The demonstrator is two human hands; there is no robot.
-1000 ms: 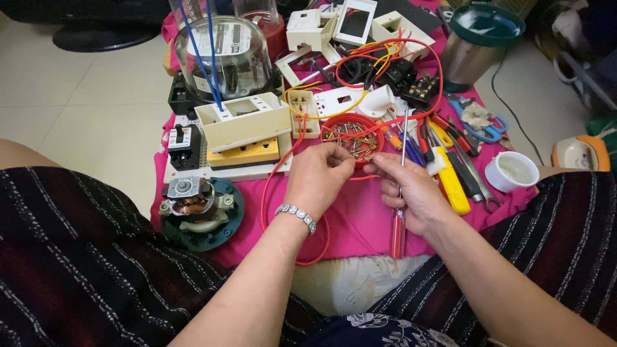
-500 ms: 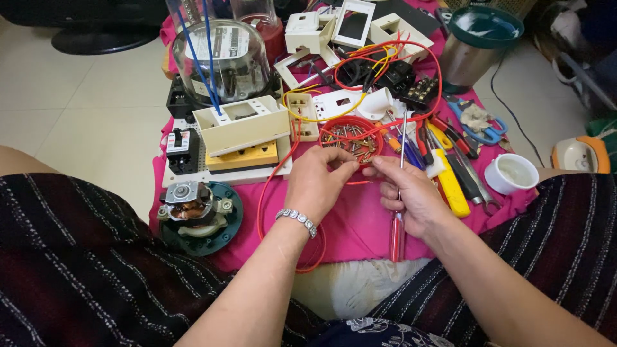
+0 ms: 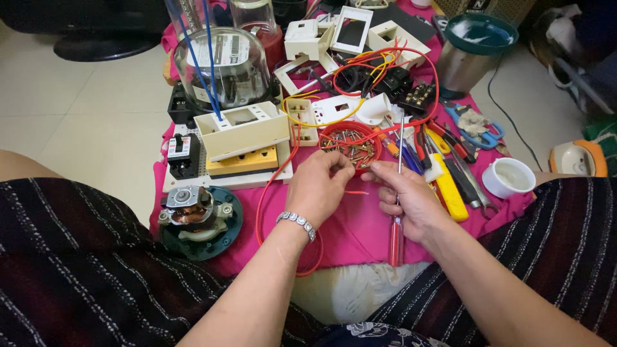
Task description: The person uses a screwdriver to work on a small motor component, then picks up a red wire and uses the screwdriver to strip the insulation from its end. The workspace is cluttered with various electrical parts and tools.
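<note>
While the left hand (image 3: 316, 190) pinches its fingertips together over the round red plastic dish of small metal screws (image 3: 350, 142), probably on one screw though that is too small to confirm, it should lift straight up, clear of the looping red wire (image 3: 277, 175). The right hand (image 3: 406, 199), just beside the dish, grips a red-handled screwdriver (image 3: 396, 226).

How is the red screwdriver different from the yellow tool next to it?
The red screwdriver has a slim translucent red handle and is gripped in the right hand; the yellow tool has a thicker opaque handle and lies untouched on the pink cloth. Both point away from the person.
</note>
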